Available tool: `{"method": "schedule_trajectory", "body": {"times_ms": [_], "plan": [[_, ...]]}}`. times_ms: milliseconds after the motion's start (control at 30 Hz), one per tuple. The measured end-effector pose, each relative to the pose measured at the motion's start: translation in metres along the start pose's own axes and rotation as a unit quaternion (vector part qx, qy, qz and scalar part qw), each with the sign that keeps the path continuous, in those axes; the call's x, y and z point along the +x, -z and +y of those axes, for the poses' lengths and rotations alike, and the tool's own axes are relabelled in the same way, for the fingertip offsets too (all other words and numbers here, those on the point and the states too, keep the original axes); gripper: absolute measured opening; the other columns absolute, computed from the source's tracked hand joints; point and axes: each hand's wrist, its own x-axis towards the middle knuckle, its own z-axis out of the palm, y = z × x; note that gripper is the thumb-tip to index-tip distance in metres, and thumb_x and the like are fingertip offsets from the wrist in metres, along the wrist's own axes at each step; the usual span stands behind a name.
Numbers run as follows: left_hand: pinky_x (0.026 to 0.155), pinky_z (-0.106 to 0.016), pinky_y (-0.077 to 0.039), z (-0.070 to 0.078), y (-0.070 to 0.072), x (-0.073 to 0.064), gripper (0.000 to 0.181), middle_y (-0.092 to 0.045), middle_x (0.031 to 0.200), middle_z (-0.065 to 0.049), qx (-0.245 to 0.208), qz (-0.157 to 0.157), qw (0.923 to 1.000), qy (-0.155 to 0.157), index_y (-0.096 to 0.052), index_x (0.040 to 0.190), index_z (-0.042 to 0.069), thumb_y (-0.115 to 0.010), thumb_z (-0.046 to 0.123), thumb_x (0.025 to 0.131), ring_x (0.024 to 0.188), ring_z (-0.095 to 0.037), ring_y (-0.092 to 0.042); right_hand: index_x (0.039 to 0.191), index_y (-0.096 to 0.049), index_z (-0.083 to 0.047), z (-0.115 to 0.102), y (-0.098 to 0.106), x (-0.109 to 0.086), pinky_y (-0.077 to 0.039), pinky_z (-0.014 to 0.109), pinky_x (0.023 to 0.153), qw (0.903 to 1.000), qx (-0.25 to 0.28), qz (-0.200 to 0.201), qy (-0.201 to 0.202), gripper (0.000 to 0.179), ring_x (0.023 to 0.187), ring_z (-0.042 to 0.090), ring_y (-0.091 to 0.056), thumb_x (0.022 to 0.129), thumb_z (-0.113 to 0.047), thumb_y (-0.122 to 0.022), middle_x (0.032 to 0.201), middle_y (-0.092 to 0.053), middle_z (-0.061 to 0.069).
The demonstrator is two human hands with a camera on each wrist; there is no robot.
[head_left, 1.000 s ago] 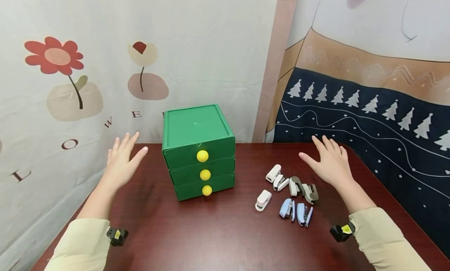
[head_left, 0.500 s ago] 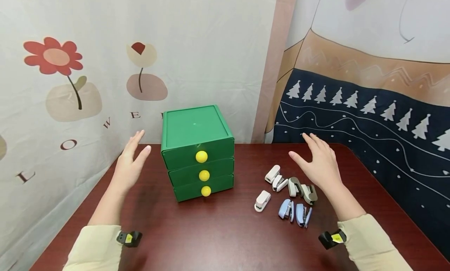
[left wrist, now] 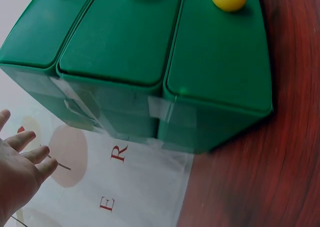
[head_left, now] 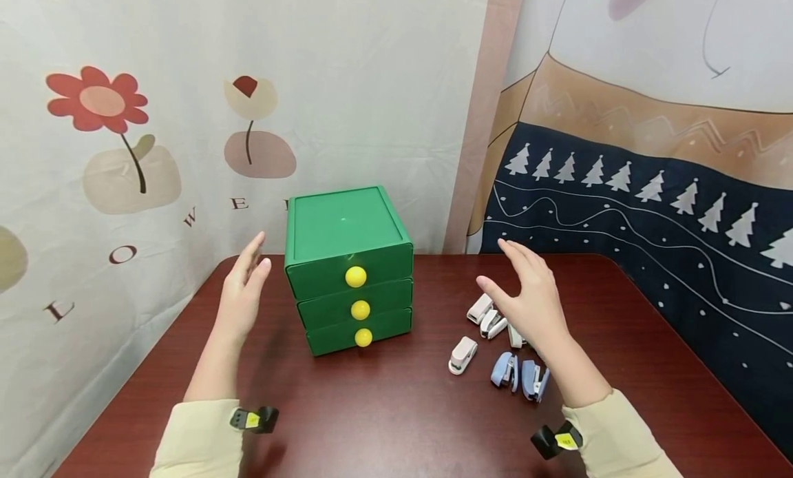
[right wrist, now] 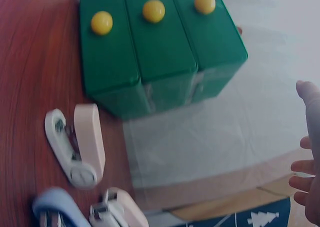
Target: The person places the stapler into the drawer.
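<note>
A green cabinet (head_left: pixel 347 223) with three drawers and round yellow knobs stands at the table's back, its drawers closed. To its left my left hand (head_left: pixel 238 299) hovers with fingers extended, holding nothing. On the right, my right hand (head_left: pixel 529 292) is raised above a group of small staplers, its thumb spread from the fingers and nothing in its grasp. A pinkish-white stapler (head_left: pixel 463 355) lies apart, nearest the cabinet. Two light blue staplers (head_left: pixel 504 370) are in front. White staplers (head_left: pixel 480 308) sit behind them, and the right hand partly hides the grey-and-white ones.
The dark red wooden table (head_left: pixel 384 423) carries the cabinet and staplers. Close behind it hangs a pale curtain (head_left: pixel 372 85) printed with flowers and letters. A navy cloth (head_left: pixel 681 257) with white trees hangs at the right.
Both hands have moved inward, the left toward the cabinet's side and the right leftward over the staplers, now covering some of them. The cabinet and staplers have stayed in place.
</note>
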Motion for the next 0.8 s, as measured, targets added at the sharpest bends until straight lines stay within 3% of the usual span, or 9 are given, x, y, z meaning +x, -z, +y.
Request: {"method": "schedule_trajectory", "body": {"times_ms": [267, 567, 800], "plan": [[0.105, -0.024, -0.025, -0.002, -0.009, 0.000, 0.051, -0.032, 0.152, -0.011, -0.048, 0.008, 0.9987, -0.013, -0.031, 0.151, 0.013, -0.043, 0.024, 0.103, 0.139, -0.023, -0.027, 0.139, -0.052, -0.013, -0.025, -0.017, -0.003, -0.034, 0.054, 0.099, 0.9984, 0.052, 0.014, 0.016, 0.062, 0.128, 0.026, -0.039, 0.084, -0.033, -0.074, 0.138, -0.048, 0.008], [0.104, -0.021, -0.027, -0.006, -0.020, 0.000, 0.048, -0.035, 0.150, -0.011, -0.122, 0.005, 0.9923, -0.021, -0.033, 0.150, 0.010, -0.042, 0.017, 0.103, 0.138, -0.024, -0.029, 0.134, -0.056, -0.013, -0.045, -0.042, -0.005, -0.038, 0.044, 0.097, 0.9931, 0.100, 0.036, 0.049, 0.057, 0.121, 0.019, -0.046, 0.082, -0.029, -0.076, 0.131, -0.054, 0.003], [0.099, -0.019, -0.033, -0.009, -0.025, 0.001, 0.048, -0.037, 0.149, -0.010, -0.160, 0.004, 0.9869, -0.021, -0.036, 0.149, 0.009, -0.043, 0.018, 0.102, 0.137, -0.022, -0.031, 0.132, -0.058, -0.015, -0.060, -0.060, -0.008, -0.040, 0.044, 0.093, 0.9889, 0.137, 0.030, 0.049, 0.054, 0.117, 0.016, -0.048, 0.083, -0.029, -0.076, 0.129, -0.056, 0.000]]}}
